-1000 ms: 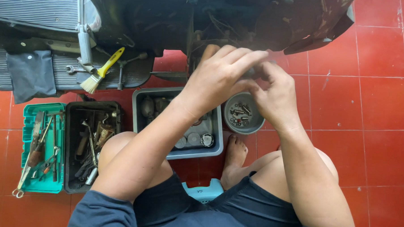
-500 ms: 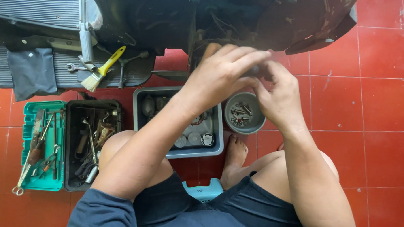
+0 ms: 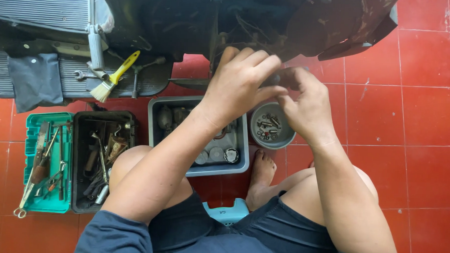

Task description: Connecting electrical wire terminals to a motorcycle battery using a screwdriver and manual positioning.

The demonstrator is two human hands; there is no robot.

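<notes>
My left hand (image 3: 241, 84) and my right hand (image 3: 309, 108) meet fingertip to fingertip just below the dark underside of a vehicle body (image 3: 248, 22). Both pinch a small dark part (image 3: 275, 79) between them; most of it is hidden by the fingers, so I cannot tell what it is. Directly under the hands stands a small round grey bowl (image 3: 258, 139) holding several bolts and screws. My left forearm crosses over a grey rectangular tray (image 3: 198, 169) with metal parts and round caps.
A black toolbox (image 3: 78, 186) with tools and its green lid tray (image 3: 31, 134) with pliers and scissors lie at the left on the red tiled floor (image 3: 414, 123). A yellow-handled brush (image 3: 116, 77), a wrench and a dark cloth (image 3: 34, 80) rest on a ribbed panel. My bare foot (image 3: 260, 177) is beside the grey tray.
Both hands stay in the same spot over the bowl. Only the fingers shift slightly around the small part.
</notes>
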